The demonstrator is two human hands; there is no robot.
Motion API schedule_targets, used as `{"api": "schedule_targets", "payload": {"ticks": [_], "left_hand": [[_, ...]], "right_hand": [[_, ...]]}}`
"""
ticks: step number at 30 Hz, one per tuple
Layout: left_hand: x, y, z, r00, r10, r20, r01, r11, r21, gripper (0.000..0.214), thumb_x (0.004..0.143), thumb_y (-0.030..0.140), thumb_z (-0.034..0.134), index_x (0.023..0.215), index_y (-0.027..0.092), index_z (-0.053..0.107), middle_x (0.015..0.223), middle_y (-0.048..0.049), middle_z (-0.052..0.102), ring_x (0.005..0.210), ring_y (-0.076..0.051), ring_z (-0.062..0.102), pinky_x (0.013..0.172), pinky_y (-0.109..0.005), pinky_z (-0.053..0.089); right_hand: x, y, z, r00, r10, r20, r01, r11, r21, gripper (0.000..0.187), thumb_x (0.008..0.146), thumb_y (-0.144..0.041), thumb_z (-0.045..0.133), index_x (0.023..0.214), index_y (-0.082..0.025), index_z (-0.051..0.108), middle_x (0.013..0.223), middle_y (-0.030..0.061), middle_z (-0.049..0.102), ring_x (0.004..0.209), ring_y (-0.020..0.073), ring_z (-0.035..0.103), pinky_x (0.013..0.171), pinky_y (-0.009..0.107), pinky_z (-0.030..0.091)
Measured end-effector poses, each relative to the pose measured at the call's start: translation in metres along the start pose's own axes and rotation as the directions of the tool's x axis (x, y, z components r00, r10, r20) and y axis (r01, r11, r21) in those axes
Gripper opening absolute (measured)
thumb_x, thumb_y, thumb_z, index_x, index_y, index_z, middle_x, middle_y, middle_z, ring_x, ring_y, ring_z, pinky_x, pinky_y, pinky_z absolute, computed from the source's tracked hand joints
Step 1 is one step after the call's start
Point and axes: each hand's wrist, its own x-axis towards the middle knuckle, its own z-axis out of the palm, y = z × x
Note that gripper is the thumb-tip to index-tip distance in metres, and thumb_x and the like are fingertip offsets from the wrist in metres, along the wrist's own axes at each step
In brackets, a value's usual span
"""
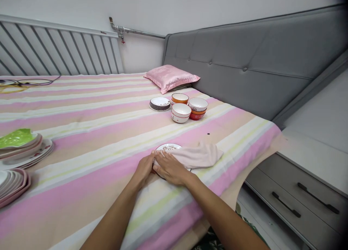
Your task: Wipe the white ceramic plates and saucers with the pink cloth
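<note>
A white plate [169, 147] with a brown pattern and a dark rim is in front of me at the bed's near side, mostly covered by a pale pink cloth [199, 155]. My left hand [144, 167] grips the plate's left edge, its fingers partly hidden. Pressed over the cloth on the plate is my right hand [170, 167], fingers close together and the cloth under them. The loose end of the cloth trails off to the right across the striped bedspread [108, 148].
Beyond the plate stand stacked bowls [181, 111] and a stack of small plates [160, 102]. At left are stacked dishes [40, 154] and pink-rimmed dishes [16, 186]. A pink pillow [171, 76] lies by the grey headboard [231, 58]. A drawer cabinet [293, 184] stands right.
</note>
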Motion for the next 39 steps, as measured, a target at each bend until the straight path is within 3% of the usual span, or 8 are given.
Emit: {"api": "schedule_targets", "payload": {"ticks": [7, 13, 19, 23, 27, 34, 36, 39], "left_hand": [[0.004, -0.003, 0.0, 0.999, -0.049, -0.003, 0.049, 0.999, 0.005, 0.055, 0.076, 0.059, 0.04, 0.094, 0.013, 0.064, 0.081, -0.0097, 0.068, 0.073, -0.024, 0.06, 0.065, -0.035, 0.046], [0.003, -0.003, 0.0, 0.998, -0.053, -0.015, 0.054, 0.997, 0.047, 0.049, 0.071, 0.058, 0.048, 0.08, 0.012, 0.063, 0.081, -0.0108, 0.067, 0.071, -0.024, 0.06, 0.06, -0.033, 0.046], [0.003, -0.003, -0.001, 1.0, -0.006, 0.028, 0.004, 0.998, 0.07, 0.044, 0.067, 0.046, 0.059, 0.094, 0.011, 0.062, 0.085, -0.0111, 0.068, 0.075, -0.025, 0.061, 0.061, -0.032, 0.046], [0.002, -0.003, 0.001, 0.996, 0.067, 0.059, -0.068, 0.998, 0.002, 0.045, 0.065, 0.035, 0.062, 0.104, 0.011, 0.061, 0.097, -0.0127, 0.067, 0.084, -0.027, 0.061, 0.068, -0.035, 0.047], [0.0, 0.002, 0.006, 0.99, 0.128, 0.056, -0.123, 0.988, -0.093, 0.047, 0.067, 0.034, 0.062, 0.108, 0.01, 0.059, 0.103, -0.0134, 0.066, 0.092, -0.029, 0.06, 0.077, -0.039, 0.047], [-0.004, 0.008, 0.01, 0.993, 0.054, 0.107, -0.027, 0.971, -0.238, 0.054, 0.07, 0.036, 0.062, 0.117, 0.012, 0.049, 0.111, -0.0163, 0.061, 0.095, -0.028, 0.06, 0.075, -0.039, 0.049], [-0.005, 0.008, 0.009, 0.994, 0.026, 0.104, 0.0, 0.97, -0.243, 0.055, 0.069, 0.037, 0.062, 0.116, 0.012, 0.048, 0.113, -0.0166, 0.06, 0.095, -0.028, 0.059, 0.072, -0.038, 0.05], [-0.004, 0.008, 0.007, 0.996, 0.027, 0.09, -0.005, 0.972, -0.237, 0.054, 0.07, 0.038, 0.061, 0.116, 0.013, 0.047, 0.115, -0.0158, 0.058, 0.096, -0.027, 0.058, 0.07, -0.037, 0.051]], "right_hand": [[0.007, 0.02, -0.004, 0.974, 0.196, -0.11, -0.211, 0.968, -0.139, 0.064, 0.087, -0.057, 0.007, 0.141, -0.022, 0.007, 0.148, 0.0013, 0.007, 0.135, 0.0209, -0.001, 0.108, 0.043, 0.006], [0.005, 0.031, -0.005, 0.896, 0.403, -0.185, -0.434, 0.882, -0.182, 0.072, 0.083, -0.063, 0.005, 0.141, -0.021, 0.007, 0.148, 0.0002, 0.005, 0.135, 0.0235, -0.005, 0.107, 0.043, -0.001], [0.0, 0.034, 0.0, 0.826, 0.492, -0.275, -0.547, 0.818, -0.177, 0.074, 0.083, -0.062, 0.013, 0.14, -0.015, 0.015, 0.148, 0.0063, 0.009, 0.134, 0.0256, 0.007, 0.105, 0.043, 0.007], [-0.003, 0.032, -0.003, 0.79, 0.522, -0.321, -0.581, 0.805, -0.121, 0.069, 0.085, -0.056, 0.019, 0.14, -0.014, 0.015, 0.147, 0.0091, 0.014, 0.132, 0.0268, 0.013, 0.103, 0.044, 0.013], [-0.007, 0.035, -0.01, 0.786, 0.531, -0.316, -0.573, 0.818, -0.049, 0.064, 0.086, -0.04, 0.029, 0.14, -0.012, 0.011, 0.147, 0.0087, 0.012, 0.133, 0.025, 0.014, 0.105, 0.041, 0.015], [-0.018, 0.047, -0.02, 0.803, 0.453, -0.388, -0.473, 0.88, 0.05, 0.067, 0.073, -0.009, 0.033, 0.138, -0.003, 0.019, 0.144, 0.0106, 0.022, 0.132, 0.0164, 0.02, 0.108, 0.028, 0.017], [-0.02, 0.048, -0.024, 0.771, 0.472, -0.427, -0.469, 0.875, 0.12, 0.066, 0.07, -0.007, 0.033, 0.136, -0.004, 0.026, 0.141, 0.0103, 0.031, 0.129, 0.0156, 0.027, 0.107, 0.026, 0.02], [-0.022, 0.054, -0.029, 0.671, 0.572, -0.471, -0.486, 0.82, 0.303, 0.064, 0.069, -0.01, 0.033, 0.133, -0.008, 0.035, 0.135, 0.0088, 0.041, 0.124, 0.0163, 0.037, 0.105, 0.027, 0.025]]}}
